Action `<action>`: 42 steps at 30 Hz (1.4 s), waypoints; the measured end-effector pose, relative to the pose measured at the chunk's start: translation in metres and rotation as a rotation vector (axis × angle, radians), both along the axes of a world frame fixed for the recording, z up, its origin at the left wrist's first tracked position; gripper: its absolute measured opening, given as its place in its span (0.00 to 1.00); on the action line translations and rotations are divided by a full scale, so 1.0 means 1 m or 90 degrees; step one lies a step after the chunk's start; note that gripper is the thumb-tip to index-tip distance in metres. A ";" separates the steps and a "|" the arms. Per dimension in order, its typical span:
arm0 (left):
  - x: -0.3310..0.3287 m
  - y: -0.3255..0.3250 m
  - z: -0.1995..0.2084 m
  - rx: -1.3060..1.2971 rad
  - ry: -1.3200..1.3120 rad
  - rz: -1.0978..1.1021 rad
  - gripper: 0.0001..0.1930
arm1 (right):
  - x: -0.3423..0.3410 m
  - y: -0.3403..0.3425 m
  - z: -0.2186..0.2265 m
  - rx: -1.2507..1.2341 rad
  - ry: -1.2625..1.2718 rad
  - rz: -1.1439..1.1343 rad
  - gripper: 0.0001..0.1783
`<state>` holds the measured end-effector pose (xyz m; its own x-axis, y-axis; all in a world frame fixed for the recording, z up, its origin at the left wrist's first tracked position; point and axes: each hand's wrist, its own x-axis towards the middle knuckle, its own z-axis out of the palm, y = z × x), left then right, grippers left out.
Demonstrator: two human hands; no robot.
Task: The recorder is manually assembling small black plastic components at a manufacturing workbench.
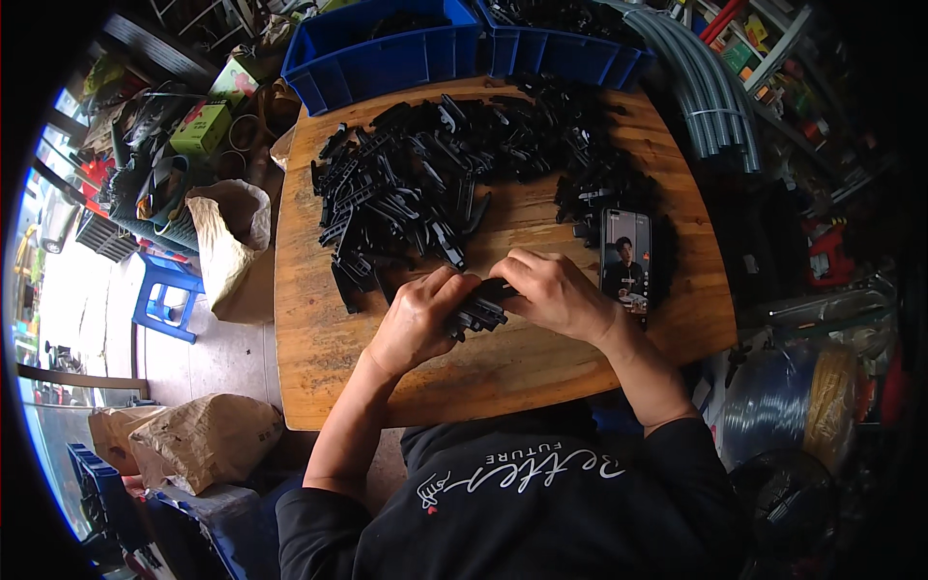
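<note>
Black, slender plastic pieces in a small bundle (480, 317) sit between the person's two bare hands in the head view, just above the near half of a brown wooden table with rounded corners (483, 385). The left hand (420, 317) is closed around the bundle's left side, the pieces jutting out to the right of its fingers. The right hand (553, 293) has its fingers bent against the upper right end of the bundle; whether it pinches one separate piece, I cannot tell. Beyond the hands, a wide heap of loose black plastic parts (382, 193) spreads in an arc across the table, its left arm reaching close to the left hand. A dark, rectangular smartphone with a lit screen (626, 259) lies near the right wrist, beside the heap's right end. Two blue plastic bins, one on the left (387, 60) and one on the right (570, 60), stand side by side at the far edge, with dark items inside. Left of the table stands an open brown paper sack (237, 275), near a blue plastic stool (159, 302).
</note>
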<state>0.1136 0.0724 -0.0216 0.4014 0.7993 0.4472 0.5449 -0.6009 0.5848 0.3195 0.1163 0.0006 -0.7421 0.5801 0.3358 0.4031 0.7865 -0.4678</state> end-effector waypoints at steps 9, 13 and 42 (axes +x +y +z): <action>-0.002 0.000 -0.004 -0.004 0.035 -0.006 0.21 | 0.001 -0.006 0.005 0.017 -0.021 -0.029 0.13; 0.003 0.012 0.002 0.017 -0.093 -0.015 0.24 | -0.001 0.000 0.001 -0.069 0.085 -0.026 0.13; 0.034 0.101 -0.020 0.078 0.365 0.128 0.12 | 0.005 0.038 -0.037 0.058 -0.129 -0.305 0.09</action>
<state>0.1478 0.1736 -0.0417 0.4514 0.8411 0.2980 0.8618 -0.4975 0.0988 0.3241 0.1547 -0.0368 -0.4565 0.8453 0.2775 0.8027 0.5258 -0.2813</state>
